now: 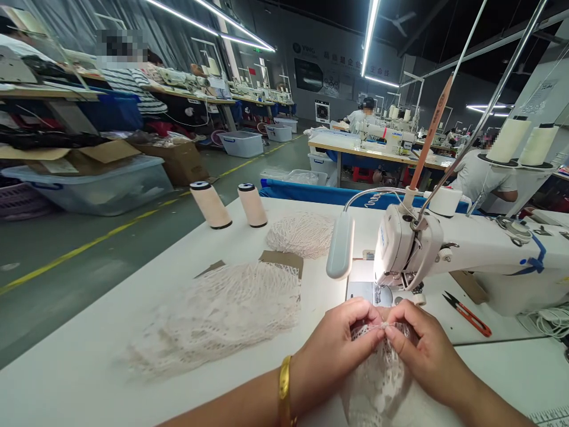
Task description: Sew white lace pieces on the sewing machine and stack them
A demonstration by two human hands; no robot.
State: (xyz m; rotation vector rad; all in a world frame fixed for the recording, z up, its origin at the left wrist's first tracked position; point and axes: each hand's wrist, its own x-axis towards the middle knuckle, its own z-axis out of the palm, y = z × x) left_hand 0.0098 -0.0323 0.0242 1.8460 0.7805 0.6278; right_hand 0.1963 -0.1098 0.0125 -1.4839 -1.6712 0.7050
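Just at six o'clock from the machine head (398,243), lace (381,382) is pinched at its top by the left hand (338,339) and the right hand (424,347), fingertips nearly meeting; its edge is best kept even, untwisted and unstretched.

A white counter (89,388) is bearing a sewing machine (409,246).
Two peach thread cones (211,206) are standing toward the far edge, with a lace bundle (300,234) lying just beside them. A larger lace piece (222,320) is spreading nearer, partly covering brown card (284,260). Red-handled snips (472,319) are lying near the machine, and what is probably a ruler (551,418) is showing at the lower right corner.
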